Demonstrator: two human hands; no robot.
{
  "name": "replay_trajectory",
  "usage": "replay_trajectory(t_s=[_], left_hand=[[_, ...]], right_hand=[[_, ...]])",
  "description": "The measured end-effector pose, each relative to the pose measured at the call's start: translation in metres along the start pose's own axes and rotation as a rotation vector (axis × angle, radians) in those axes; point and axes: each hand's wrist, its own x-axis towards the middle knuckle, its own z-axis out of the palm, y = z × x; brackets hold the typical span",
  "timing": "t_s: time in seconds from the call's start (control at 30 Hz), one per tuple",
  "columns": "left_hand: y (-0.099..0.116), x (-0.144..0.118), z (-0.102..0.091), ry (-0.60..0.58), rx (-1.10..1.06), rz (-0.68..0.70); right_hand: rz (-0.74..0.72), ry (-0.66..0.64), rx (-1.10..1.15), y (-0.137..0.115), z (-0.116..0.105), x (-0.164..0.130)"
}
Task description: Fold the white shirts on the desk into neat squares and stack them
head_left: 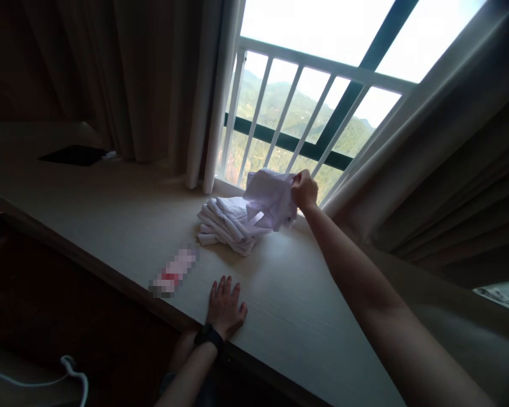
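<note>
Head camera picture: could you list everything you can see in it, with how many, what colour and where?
pale wooden desk top: one, light beige, across the middle.
pile of folded white cloths: one pile, on the desk by the window.
loose white cloth: one, lifted above the pile.
flat black rectangular object: one, far left of the desk.
blurred red and white item: one, near the desk's front edge.
beige curtains: both sides of the window.
white window railing: one, behind the pile.
white cable: one, lower left.
left hand: flat on the desk, black wristband.
right hand: gripping the loose cloth.
</note>
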Motion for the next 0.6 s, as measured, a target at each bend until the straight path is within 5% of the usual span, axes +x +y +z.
replay_trajectory(t_s=[0.1, 0.3, 0.47, 0.53, 0.6], left_hand=[[-0.002, -0.001, -0.001, 0.017, 0.006, 0.003], [0.021, -0.003, -0.011, 0.075, -0.275, 0.148], [0.112, -0.008, -0.034, -0.148, -0.865, -0.002], [0.154, -0.007, -0.049, -0.236, -1.046, 0.056], [0.189, -0.002, -0.070, -0.203, -1.145, 0.140]], right_hand=[[-0.062, 0.196, 0.022, 0.014, -0.082, 0.005], [-0.276, 0.135, -0.024, 0.037, -0.208, -0.048], [-0.224, 0.109, 0.091, 0.058, -0.264, -0.099], [-0.146, 0.157, 0.213, 0.069, -0.284, -0.110], [-0.076, 0.121, 0.371, 0.084, -0.304, -0.114]])
